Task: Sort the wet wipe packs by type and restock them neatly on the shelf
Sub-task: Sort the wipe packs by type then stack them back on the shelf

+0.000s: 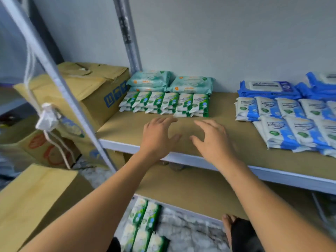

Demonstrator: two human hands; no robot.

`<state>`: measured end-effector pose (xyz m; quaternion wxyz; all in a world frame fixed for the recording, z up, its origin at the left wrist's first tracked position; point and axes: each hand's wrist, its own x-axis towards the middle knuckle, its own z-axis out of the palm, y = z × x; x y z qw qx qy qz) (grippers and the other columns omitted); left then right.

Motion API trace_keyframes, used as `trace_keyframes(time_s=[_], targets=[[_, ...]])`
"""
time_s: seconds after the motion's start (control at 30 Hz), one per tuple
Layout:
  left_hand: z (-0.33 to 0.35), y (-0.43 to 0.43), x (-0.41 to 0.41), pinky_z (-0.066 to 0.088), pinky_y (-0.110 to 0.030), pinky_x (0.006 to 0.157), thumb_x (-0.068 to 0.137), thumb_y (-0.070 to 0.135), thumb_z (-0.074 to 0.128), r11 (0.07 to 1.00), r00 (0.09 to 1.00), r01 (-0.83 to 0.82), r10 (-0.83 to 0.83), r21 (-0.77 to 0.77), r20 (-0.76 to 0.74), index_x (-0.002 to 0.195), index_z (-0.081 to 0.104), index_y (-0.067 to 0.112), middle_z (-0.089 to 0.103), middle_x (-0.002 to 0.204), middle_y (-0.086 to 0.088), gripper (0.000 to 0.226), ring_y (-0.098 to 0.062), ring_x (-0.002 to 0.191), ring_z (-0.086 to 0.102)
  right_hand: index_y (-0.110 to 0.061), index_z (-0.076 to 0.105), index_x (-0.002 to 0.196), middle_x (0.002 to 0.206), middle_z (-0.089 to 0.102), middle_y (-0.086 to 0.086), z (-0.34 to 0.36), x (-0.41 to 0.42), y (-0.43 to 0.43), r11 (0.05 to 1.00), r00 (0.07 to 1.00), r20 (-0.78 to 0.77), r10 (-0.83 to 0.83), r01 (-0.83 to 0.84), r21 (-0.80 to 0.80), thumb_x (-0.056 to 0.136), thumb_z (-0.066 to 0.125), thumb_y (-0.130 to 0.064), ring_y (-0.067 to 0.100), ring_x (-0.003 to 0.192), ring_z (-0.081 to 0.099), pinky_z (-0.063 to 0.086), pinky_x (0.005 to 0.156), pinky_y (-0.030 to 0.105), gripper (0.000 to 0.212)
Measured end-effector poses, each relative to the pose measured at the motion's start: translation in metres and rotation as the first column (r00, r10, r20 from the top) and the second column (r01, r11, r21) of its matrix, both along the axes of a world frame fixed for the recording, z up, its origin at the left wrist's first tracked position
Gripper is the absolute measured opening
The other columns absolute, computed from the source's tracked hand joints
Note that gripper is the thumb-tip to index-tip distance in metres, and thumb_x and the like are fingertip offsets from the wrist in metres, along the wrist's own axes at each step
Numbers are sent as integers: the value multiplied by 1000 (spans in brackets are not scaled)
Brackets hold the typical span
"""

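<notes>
Both hands hover empty before stacked green-white wipe packs.

Stockroom or shop back room.
Metal shelving holds multiples of green wipe packs at 12 o'clock and blue wipe packs at 2; battered cardboard cartons crowd 9 to 10, loose packs on the floor at 6.

I see a plain pale grey wall behind, a grey-white marbled floor below, and dented brown cardboard boxes at left.
</notes>
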<state>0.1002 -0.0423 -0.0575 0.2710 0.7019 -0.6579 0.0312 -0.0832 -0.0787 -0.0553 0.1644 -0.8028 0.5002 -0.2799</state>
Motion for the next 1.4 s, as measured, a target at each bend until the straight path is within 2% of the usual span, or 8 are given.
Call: trace_keyframes(time_s=[0.2, 0.3, 0.47, 0.67, 1.03, 1.17, 1.23, 1.4], targets=[[-34, 99, 0, 42, -42, 95, 88, 36, 67, 992, 991, -105, 99, -71, -89, 126, 61, 27, 66, 121, 6, 39, -21, 118, 53, -22, 63, 131, 127, 59, -4, -24, 16, 96, 986, 988, 2, 157, -156, -57, 92, 65, -29, 23, 117, 50, 46, 99, 37, 39], [-63, 139, 6, 39, -39, 95, 87, 35, 68, 987, 986, -158, 155, -43, -63, 126, 61, 27, 65, 122, 8, 40, -19, 118, 53, -26, 61, 134, 128, 57, -6, -56, 24, 122, 977, 974, -82, 211, -210, 28, 92, 63, -30, 21, 116, 47, 46, 98, 37, 42], [-136, 201, 31, 37, -39, 97, 94, 43, 59, 924, 963, -247, 268, 293, -34, 132, 55, 30, 59, 131, 10, 41, -20, 123, 50, -28, 52, 142, 135, 52, -4, -118, 31, 151, 947, 934, -240, 264, -204, 249, 97, 56, -32, 23, 119, 43, 41, 102, 33, 45], [-207, 243, 55, 37, -43, 100, 96, 50, 53, 709, 957, -230, 288, 667, 24, 140, 47, 28, 52, 142, 3, 50, -26, 127, 48, -25, 43, 149, 145, 48, 0, -192, 50, 174, 865, 845, -372, 384, -189, 465, 100, 53, -33, 25, 132, 39, 40, 108, 37, 51], [-318, 245, 103, 43, -43, 95, 100, 46, 47, 489, 913, -184, 407, 853, -36, 146, 39, 21, 46, 146, -5, 53, -31, 126, 49, -17, 38, 150, 139, 56, 10, -341, 62, 201, 620, 818, -393, 421, 57, 783, 93, 61, -39, 27, 129, 51, 42, 103, 32, 66], [-348, 244, 119, 41, -40, 100, 101, 46, 45, 510, 862, -235, 502, 828, -65, 149, 34, 20, 41, 151, -7, 55, -29, 131, 45, -11, 36, 150, 142, 53, 16, -364, 75, 197, 560, 877, -358, 321, 129, 818, 93, 63, -34, 31, 133, 48, 40, 104, 33, 67], [-359, 243, 124, 36, -38, 102, 102, 40, 47, 502, 790, -275, 604, 820, -106, 147, 35, 19, 42, 149, -9, 51, -31, 132, 43, -7, 38, 149, 145, 51, 17, -375, 83, 194, 529, 914, -337, 226, 175, 830, 95, 62, -29, 33, 134, 46, 38, 104, 34, 63], [-407, 235, 131, 43, -44, 91, 103, 34, 46, 562, 707, -246, 661, 790, -250, 139, 46, 7, 59, 131, -17, 45, -40, 118, 53, -3, 52, 138, 131, 61, 20, -409, 110, 194, 366, 950, -269, -160, 310, 878, 95, 62, -16, 34, 121, 57, 46, 100, 38, 46]])
